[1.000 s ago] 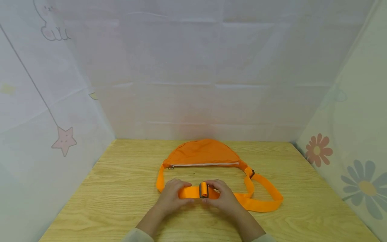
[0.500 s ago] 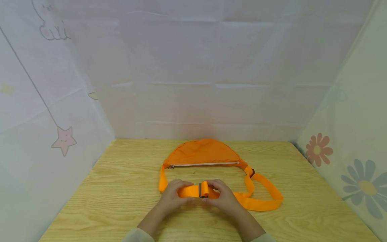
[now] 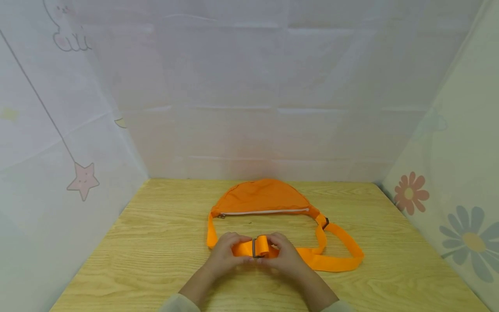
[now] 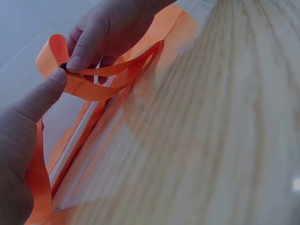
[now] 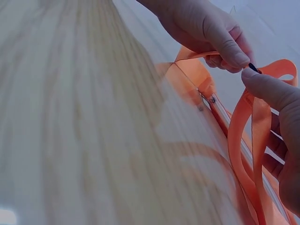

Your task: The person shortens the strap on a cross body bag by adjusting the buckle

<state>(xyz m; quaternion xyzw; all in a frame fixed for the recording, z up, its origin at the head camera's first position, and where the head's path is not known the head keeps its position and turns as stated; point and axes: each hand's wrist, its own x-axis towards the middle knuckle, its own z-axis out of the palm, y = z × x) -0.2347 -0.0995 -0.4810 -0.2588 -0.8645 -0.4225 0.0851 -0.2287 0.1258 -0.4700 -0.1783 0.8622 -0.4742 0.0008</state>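
Note:
An orange waist bag (image 3: 265,197) lies on the table, its pale zipper edge toward me. In front of it, my two hands hold up its orange strap (image 3: 243,248) at a dark slide buckle (image 3: 254,248). My left hand (image 3: 225,255) pinches the strap and buckle edge from the left, thumb below and fingers above. From the right, my right hand (image 3: 284,256) pinches the strap beside the buckle. A short strap loop (image 3: 263,245) stands out of the buckle. Both thumb tips meet at the buckle (image 5: 253,68) in the right wrist view.
The strap's long loop (image 3: 339,263) spreads over the wooden table (image 3: 136,260) to the right. A second dark buckle (image 3: 326,223) sits by the bag's right end. Printed cloth walls (image 3: 249,108) stand behind and at both sides.
The buckle has shifted slightly left and turned more edge-on, and the strap loop through it looks wider. My hands have drawn a little closer together, both keeping their pinch.

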